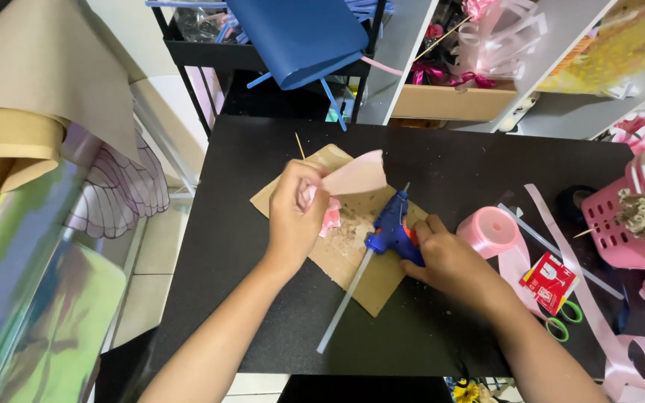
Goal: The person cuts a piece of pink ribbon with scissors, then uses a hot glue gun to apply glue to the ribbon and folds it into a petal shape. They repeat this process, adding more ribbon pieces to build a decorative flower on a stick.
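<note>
Black table, blue glue gun nozzle up-away, stick trailing near-left.

Craft workshop, black worktable, pink ribbon rolls, wrapping paper rolls, supply shelves

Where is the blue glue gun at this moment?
In the head view, the blue glue gun is right of centre on the black table, gripped by the right hand over the brown cardboard sheet, just left of the pink ribbon roll.

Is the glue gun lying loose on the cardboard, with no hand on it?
No, the right hand grips the blue glue gun by its handle over the cardboard.
</note>
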